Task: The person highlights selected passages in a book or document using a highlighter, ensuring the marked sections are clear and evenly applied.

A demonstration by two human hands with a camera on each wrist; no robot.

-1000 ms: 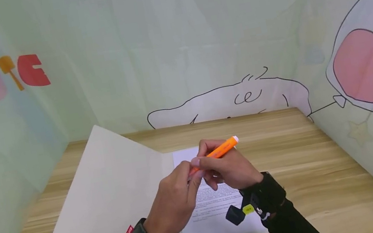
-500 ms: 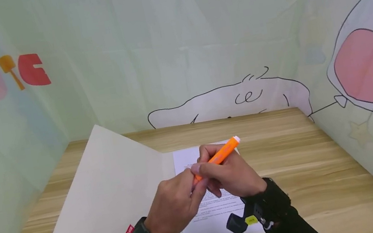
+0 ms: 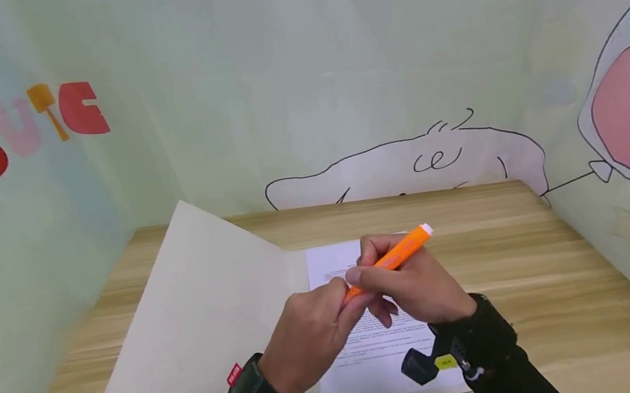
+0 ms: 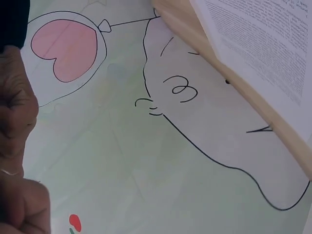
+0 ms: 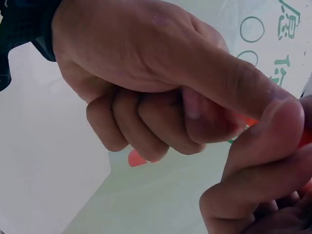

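An orange highlighter (image 3: 403, 250) with a pale end slants up to the right above the printed sheet (image 3: 377, 371). My right hand (image 3: 422, 286) holds its barrel between thumb and fingers. My left hand (image 3: 310, 334) pinches its lower end, so the tip is hidden. The two hands meet there, thumbs close together. In the right wrist view a bit of orange highlighter (image 5: 249, 120) shows between the fingers of both hands. Under the hands lies an open folder, the sheet on its right side and its pale cover (image 3: 202, 308) raised at the left.
A small red tag (image 3: 234, 374) sits on the cover's edge by the left wrist. The wooden table (image 3: 560, 294) extends around the folder. Printed fabric walls (image 3: 296, 87) enclose the back and sides.
The head view has turned slightly left, so the scene sits further right. Both hands and the highlighter have shifted a little right over the sheet; both still hold it.
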